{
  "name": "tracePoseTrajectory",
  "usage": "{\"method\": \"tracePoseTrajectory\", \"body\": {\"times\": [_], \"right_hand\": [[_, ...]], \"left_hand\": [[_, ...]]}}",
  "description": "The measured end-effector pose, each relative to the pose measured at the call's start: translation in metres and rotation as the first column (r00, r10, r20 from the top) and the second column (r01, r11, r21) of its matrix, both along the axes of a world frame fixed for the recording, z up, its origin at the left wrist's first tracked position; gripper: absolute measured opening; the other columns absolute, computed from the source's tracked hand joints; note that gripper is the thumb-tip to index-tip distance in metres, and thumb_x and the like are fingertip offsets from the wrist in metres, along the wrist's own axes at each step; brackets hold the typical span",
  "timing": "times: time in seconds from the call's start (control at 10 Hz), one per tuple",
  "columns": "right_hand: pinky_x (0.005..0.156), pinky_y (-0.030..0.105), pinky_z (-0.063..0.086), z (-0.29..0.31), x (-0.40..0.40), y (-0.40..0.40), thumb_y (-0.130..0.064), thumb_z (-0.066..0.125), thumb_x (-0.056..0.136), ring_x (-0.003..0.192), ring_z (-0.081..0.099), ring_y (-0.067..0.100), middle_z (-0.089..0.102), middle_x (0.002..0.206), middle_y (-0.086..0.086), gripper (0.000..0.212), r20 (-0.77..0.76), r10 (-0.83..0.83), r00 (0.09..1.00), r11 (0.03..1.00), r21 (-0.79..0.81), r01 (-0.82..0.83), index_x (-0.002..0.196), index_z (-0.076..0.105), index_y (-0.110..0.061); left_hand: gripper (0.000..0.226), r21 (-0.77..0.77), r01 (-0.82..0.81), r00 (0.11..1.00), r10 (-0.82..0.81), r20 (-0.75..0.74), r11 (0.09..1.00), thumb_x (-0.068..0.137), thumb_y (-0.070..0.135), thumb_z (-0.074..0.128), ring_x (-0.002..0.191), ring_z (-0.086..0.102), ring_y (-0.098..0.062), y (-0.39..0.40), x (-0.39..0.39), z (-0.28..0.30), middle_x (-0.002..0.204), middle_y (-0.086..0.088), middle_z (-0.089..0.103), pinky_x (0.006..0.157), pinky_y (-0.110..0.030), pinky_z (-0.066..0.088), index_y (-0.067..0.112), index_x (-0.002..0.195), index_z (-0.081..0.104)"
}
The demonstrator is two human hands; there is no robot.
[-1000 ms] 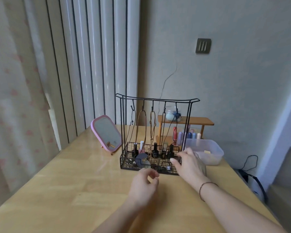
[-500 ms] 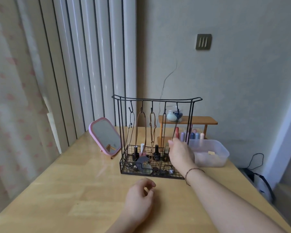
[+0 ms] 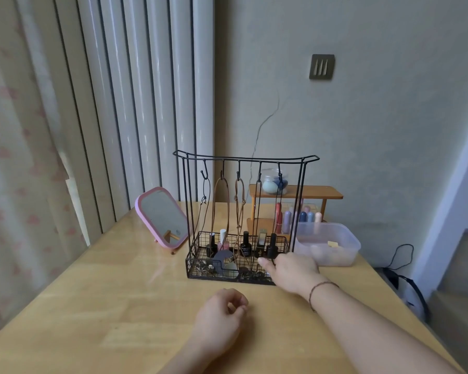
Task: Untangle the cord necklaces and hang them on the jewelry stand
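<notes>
Head view: looking down at a black wire jewelry stand [image 3: 245, 211] standing on the wooden bench [image 3: 119, 306]. Hanging from the hooks under its top bar: a thin dark cord necklace [image 3: 205, 201] at the left end, a brown cord necklace [image 3: 222, 206] next to it, a knotted brown cord necklace [image 3: 238, 209] at the middle, and two more dark cords [image 3: 257, 211] toward the right end, all trailing down into the stand's basket. Standing in that basket: small nail polish bottles [image 3: 245, 244]; lying at its front, small dark bits too tangled to name.

Reaching to the front right corner of the stand, right hand [image 3: 292, 269], fingers curled with the fingertips [image 3: 262, 261] at the basket rim by the lowest part of the rightmost cords; cannot tell whether pinching a cord or merely touching the wire. Resting on the bench in front of the stand, left hand [image 3: 222, 319], fingers loosely curled, holding nothing visible.

Behind the stand to the left, a pink-framed mirror [image 3: 161, 217]; to the right, a clear plastic box [image 3: 327, 247] and a small wooden shelf [image 3: 295, 193].

Judging the cords light, limp and prone to snagging on wire: best pinching near the top loop, lifting clear of the hook, never tugging from below.
</notes>
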State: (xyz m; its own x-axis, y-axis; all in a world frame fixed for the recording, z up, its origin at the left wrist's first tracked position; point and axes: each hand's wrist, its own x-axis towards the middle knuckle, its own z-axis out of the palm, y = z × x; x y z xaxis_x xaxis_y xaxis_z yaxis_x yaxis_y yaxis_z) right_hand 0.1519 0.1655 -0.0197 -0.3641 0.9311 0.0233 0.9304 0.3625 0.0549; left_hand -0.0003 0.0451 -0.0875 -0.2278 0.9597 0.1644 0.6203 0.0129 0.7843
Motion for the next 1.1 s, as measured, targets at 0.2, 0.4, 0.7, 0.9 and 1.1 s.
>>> {"method": "tracePoseTrajectory", "body": {"times": [0.2, 0.4, 0.7, 0.9, 1.1], "right_hand": [[0.083, 0.034, 0.052, -0.002, 0.026, -0.016, -0.045, 0.050, 0.099, 0.110, 0.059, 0.019, 0.059, 0.128, -0.006, 0.037, -0.039, 0.124, 0.992, 0.979, 0.170, -0.116, 0.130, 0.054, -0.025], [0.076, 0.024, 0.047, -0.020, 0.038, -0.012, -0.022, 0.057, 0.099, 0.101, 0.052, 0.010, 0.046, 0.123, -0.007, 0.028, -0.326, 0.101, 0.940, 0.988, 0.142, -0.056, 0.126, 0.057, -0.019], [0.074, 0.019, 0.046, -0.040, 0.035, 0.006, -0.007, 0.052, 0.098, 0.079, 0.048, -0.007, 0.051, 0.092, -0.015, 0.022, -0.548, -0.011, 0.837, 0.999, 0.035, 0.035, 0.105, 0.069, -0.019], [0.059, 0.017, 0.037, -0.038, 0.035, 0.004, 0.002, 0.049, 0.096, 0.069, 0.045, -0.010, 0.048, 0.081, -0.014, 0.037, -0.594, -0.026, 0.804, 0.995, 0.066, 0.080, 0.073, 0.052, -0.027], [0.077, 0.032, 0.055, -0.040, 0.047, -0.013, -0.030, 0.059, 0.097, 0.093, 0.063, 0.013, 0.067, 0.112, -0.004, 0.036, -0.670, -0.009, 0.742, 0.991, 0.095, 0.099, 0.133, 0.055, -0.028]], "left_hand": [[0.014, 0.279, -0.223, 0.975, 0.218, 0.048, 0.934, 0.086, 0.009, 0.067, 0.082, 0.060, -0.010, 0.014, -0.037, 0.034, 0.096, 0.010, 0.062, 0.073, -0.015, 0.047, 0.023, 0.087, 0.067], [0.032, 0.263, -0.328, 0.854, 0.404, -0.328, 0.907, 0.089, 0.035, 0.064, 0.110, 0.056, -0.022, 0.022, -0.078, 0.020, 0.127, 0.008, 0.054, 0.077, -0.036, 0.054, 0.031, 0.121, 0.059], [0.017, 0.216, -0.347, 0.866, 0.400, -0.300, 0.913, 0.094, 0.024, 0.061, 0.086, 0.065, -0.031, 0.029, -0.082, 0.027, 0.097, -0.004, 0.071, 0.066, -0.033, 0.049, 0.025, 0.102, 0.076], [0.032, 0.163, -0.325, 0.894, 0.359, -0.270, 0.932, 0.091, 0.015, 0.063, 0.066, 0.053, -0.035, 0.033, -0.079, 0.032, 0.055, -0.002, 0.049, 0.052, -0.026, 0.030, 0.015, 0.060, 0.056], [0.023, 0.172, -0.420, 0.902, 0.388, 0.192, 0.891, 0.092, 0.014, 0.066, 0.081, 0.066, -0.012, 0.012, -0.063, 0.026, 0.100, -0.001, 0.073, 0.075, -0.024, 0.046, 0.019, 0.115, 0.069]]}}
